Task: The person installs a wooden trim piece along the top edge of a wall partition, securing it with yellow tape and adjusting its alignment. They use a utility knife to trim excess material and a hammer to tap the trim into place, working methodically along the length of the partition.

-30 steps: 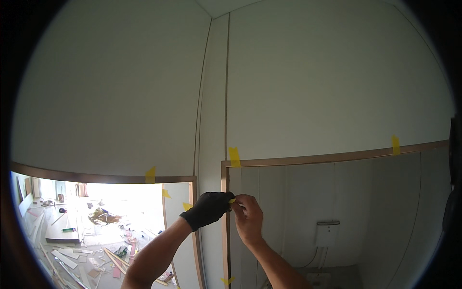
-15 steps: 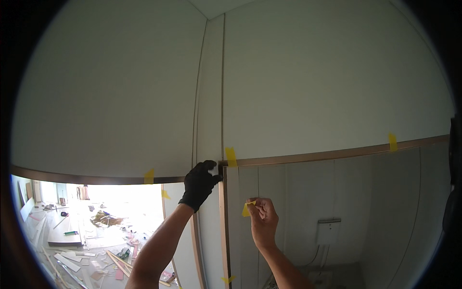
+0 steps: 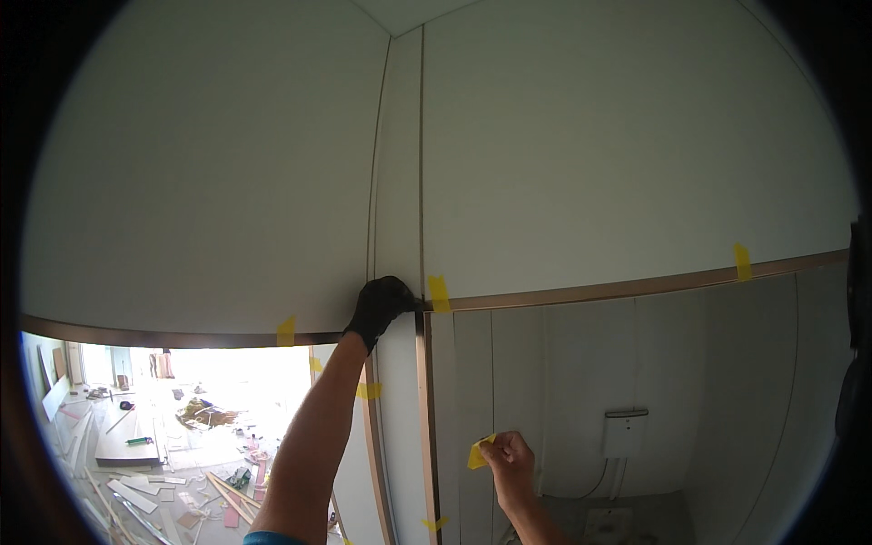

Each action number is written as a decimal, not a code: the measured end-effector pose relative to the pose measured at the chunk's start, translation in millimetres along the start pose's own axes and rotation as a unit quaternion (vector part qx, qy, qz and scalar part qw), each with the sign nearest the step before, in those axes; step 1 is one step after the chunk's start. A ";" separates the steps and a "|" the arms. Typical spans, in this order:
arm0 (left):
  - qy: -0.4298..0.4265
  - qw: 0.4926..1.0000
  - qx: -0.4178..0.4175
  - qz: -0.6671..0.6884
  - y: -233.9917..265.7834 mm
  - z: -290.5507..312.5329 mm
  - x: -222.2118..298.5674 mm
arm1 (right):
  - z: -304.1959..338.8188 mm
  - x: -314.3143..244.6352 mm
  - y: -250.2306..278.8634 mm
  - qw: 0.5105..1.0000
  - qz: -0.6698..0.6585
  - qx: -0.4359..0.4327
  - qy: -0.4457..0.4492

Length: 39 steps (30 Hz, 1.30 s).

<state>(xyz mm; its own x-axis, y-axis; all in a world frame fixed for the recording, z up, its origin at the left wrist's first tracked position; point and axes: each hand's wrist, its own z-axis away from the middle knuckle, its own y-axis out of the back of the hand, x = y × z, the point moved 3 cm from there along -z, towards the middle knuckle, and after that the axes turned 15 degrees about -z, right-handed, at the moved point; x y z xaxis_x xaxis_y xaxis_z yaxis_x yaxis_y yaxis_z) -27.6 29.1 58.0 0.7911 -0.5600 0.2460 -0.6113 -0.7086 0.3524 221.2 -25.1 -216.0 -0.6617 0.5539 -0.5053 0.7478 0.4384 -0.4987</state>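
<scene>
The right hand [image 3: 513, 461] pinches yellow tape [image 3: 477, 454], now lower and right of the brown frame [image 3: 426, 391]. The gloved left hand [image 3: 379, 309] has risen to the frame's upper-left corner, farther from the tape; its grip I cannot tell.

In the lower left of the frame, a pale grey floor [image 3: 189, 447] bore scattered scraps: a brown crumpled heap [image 3: 200, 414], long straight tan strips [image 3: 232, 491], a dark green crumpled bundle [image 3: 239, 478], a small flat pink piece [image 3: 231, 517] and a flat white strip [image 3: 133, 495]. Left of the heap, a low, pale rectangular slab [image 3: 123, 447] carried a small, slender green object [image 3: 139, 441], too small to identify.
</scene>
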 end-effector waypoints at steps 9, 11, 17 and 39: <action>-0.026 0.989 0.136 -0.045 -14.8 45.7 -23.8 | 32.3 2.7 8.9 0.998 0.015 -0.020 -0.054; 0.016 0.985 0.143 -0.099 -29.7 74.3 3.8 | 34.5 2.9 15.8 0.997 0.055 -0.014 -0.045; -0.013 0.969 0.180 -0.169 -25.4 88.4 14.5 | 33.2 15.8 7.3 0.996 0.047 0.004 -0.073; -0.003 0.997 -0.042 -0.065 -34.4 277.4 32.5 | 40.8 -4.2 12.4 0.996 0.022 -0.005 -0.081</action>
<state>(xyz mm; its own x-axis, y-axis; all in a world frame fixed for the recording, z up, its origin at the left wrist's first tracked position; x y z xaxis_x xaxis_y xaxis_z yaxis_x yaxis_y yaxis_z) 12.7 -83.8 -196.7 0.8628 -0.4693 0.1882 -0.5000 -0.7365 0.4556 231.0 -50.8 -248.9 -0.6275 0.4522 -0.6338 0.7764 0.4237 -0.4665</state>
